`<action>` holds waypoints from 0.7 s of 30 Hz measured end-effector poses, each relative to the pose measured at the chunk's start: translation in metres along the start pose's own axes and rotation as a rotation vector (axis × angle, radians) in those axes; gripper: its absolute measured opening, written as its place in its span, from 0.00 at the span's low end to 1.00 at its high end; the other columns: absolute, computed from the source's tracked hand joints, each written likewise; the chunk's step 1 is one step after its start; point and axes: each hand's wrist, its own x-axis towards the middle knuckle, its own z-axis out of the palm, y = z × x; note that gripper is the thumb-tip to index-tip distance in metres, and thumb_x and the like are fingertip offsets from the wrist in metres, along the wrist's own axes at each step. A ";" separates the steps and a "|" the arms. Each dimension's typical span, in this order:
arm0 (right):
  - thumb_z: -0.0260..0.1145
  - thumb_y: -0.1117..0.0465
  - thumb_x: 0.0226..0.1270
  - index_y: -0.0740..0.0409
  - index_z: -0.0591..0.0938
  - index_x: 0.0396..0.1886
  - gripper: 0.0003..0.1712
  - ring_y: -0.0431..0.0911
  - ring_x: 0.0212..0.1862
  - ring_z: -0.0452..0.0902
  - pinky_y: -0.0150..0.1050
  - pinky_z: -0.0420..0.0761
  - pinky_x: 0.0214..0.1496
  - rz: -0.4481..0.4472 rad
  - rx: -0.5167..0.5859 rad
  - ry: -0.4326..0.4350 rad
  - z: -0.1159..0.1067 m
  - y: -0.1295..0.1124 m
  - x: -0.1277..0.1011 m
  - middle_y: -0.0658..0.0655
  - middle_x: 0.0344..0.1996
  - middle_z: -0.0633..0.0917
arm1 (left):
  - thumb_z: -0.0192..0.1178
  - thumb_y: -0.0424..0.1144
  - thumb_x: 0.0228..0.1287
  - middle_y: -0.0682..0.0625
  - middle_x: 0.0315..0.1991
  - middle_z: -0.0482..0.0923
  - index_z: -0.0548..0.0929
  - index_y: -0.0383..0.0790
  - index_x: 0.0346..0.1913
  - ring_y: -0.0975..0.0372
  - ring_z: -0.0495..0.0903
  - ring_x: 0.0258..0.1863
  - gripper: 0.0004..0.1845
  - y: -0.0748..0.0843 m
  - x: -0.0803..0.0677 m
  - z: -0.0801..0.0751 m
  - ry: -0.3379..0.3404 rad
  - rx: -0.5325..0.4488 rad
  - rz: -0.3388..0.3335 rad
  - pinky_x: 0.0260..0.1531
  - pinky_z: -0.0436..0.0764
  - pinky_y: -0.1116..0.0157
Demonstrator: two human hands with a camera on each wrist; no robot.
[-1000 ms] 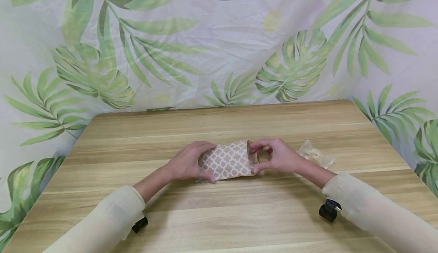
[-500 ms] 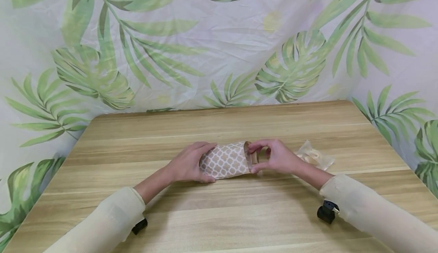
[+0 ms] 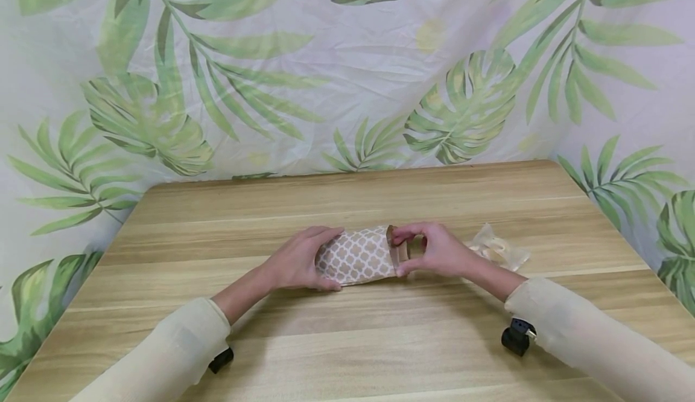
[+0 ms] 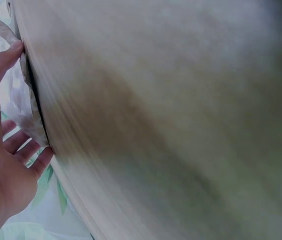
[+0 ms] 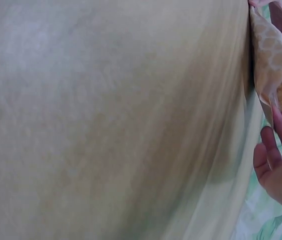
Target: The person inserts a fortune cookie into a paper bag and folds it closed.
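Left hand (image 3: 297,261) cupping left end of patterned bag (image 3: 355,255), fingers curling over top, thumb underneath. Right hand (image 3: 437,250) pinching bag's open right mouth between forefinger and thumb. Bag lying mid-table (image 3: 347,335), on its side. Both forearms stretching forward, low over wood. Clear wrapper (image 3: 496,247) sitting just behind right wrist.

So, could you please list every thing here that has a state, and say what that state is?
patterned paper bag: lying on its side on the table, mouth open toward the right hand.
left hand: grip curled round the closed end of the bag.
right hand: thumb and fingers pinch the rim of the bag's mouth.
clear wrapped packet: lying on the table behind the right hand, untouched.
wooden table: level, bears everything.
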 end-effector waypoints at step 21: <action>0.88 0.60 0.45 0.69 0.86 0.54 0.35 0.49 0.38 0.78 0.35 0.78 0.37 -0.014 -0.064 -0.005 -0.002 0.001 0.000 0.57 0.40 0.89 | 0.82 0.61 0.42 0.38 0.68 0.76 0.70 0.32 0.74 0.45 0.74 0.68 0.59 -0.003 0.000 0.002 0.006 -0.007 0.008 0.70 0.71 0.46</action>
